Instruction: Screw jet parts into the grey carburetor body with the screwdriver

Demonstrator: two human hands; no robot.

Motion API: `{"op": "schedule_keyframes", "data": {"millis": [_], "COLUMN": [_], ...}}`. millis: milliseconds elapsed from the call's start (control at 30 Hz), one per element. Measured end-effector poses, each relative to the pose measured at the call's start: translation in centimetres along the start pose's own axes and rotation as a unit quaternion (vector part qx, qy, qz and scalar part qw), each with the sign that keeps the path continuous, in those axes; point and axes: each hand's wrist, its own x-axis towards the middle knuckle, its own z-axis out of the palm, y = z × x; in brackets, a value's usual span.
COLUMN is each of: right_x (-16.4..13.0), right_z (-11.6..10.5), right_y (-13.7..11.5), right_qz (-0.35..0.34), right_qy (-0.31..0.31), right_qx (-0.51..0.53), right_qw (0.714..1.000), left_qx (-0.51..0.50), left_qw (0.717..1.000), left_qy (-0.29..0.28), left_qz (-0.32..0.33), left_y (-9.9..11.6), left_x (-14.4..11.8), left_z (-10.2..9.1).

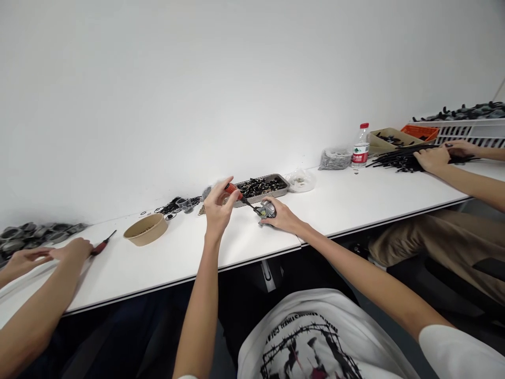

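My left hand (218, 206) grips a red-handled screwdriver (233, 190), its dark shaft slanting down and right to a small grey metal part (267, 209). My right hand (281, 217) holds that part down on the white table (244, 242), fingers wrapped around its near side. The screwdriver tip meets the top of the part. Just behind both hands lies a metal tray (281, 192) filled with small black pieces.
A brown paper bowl (145, 230) stands to the left, with loose black rings behind it. A co-worker's hands (59, 252) at the far left rest by another red screwdriver (103, 243). At the right, another person's hands (437, 156) handle black strips; a water bottle (360, 147) stands nearby.
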Motion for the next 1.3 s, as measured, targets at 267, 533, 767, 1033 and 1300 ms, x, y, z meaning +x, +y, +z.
{"op": "schedule_keyframes", "data": {"millis": [267,533,767,1033,1300], "right_x": [0.0,0.1,0.0,0.1,0.1], "right_z": [0.1,0.1,0.1,0.4,0.2], "right_y": [0.1,0.4,0.1,0.5,0.3], "right_qz": [-0.011,-0.006,-0.004,-0.009,-0.012], "right_qy": [0.006,0.002,0.009,0.013,0.008], "right_qx": [0.009,0.002,0.006,-0.004,0.001], "right_qw": [1.0,1.0,1.0,1.0,1.0], "left_qx": [-0.057,-0.071,-0.094,-0.043,-0.016], "left_qw": [0.992,0.995,0.993,0.999,0.994], "left_qy": [0.093,0.014,-0.032,0.022,0.109], "left_qz": [-0.07,-0.063,-0.063,-0.007,-0.005], "left_y": [-1.1,-0.2,0.2,-0.1,-0.9], "left_x": [0.1,0.3,0.2,-0.1,0.2], "left_z": [0.5,0.0,0.2,1.1,1.6]}}
